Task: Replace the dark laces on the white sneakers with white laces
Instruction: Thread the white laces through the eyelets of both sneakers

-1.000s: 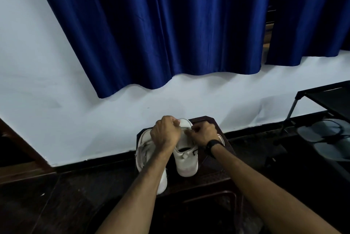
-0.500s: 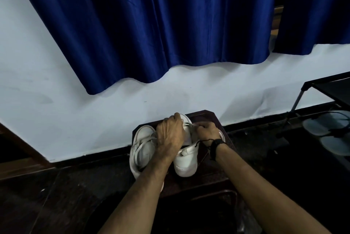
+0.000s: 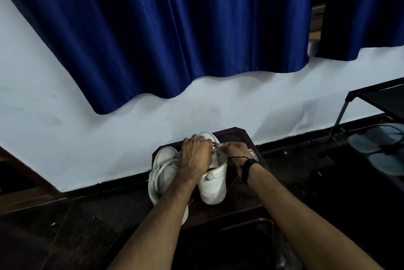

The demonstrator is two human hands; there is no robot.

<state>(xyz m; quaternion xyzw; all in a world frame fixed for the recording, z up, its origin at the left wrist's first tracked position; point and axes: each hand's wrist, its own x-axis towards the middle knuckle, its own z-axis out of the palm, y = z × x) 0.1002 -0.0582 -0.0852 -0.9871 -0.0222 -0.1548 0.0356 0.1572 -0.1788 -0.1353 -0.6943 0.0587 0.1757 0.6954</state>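
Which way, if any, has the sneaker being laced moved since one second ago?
No. The sneaker still has its toe at the back edge of the dark stool.

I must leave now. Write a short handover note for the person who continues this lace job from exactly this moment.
Left hand: rests on top of the right sneaker, fingers curled over its front.
Right hand: pinches a white lace near the toe end of that sneaker.
Both sneakers stand on the dark stool; the left sneaker already carries white lace.
A dark lace lies loose over the right wrist, out of the shoe.
Left to do: finish threading the right sneaker. How many eyelets are done is hidden by the hands.
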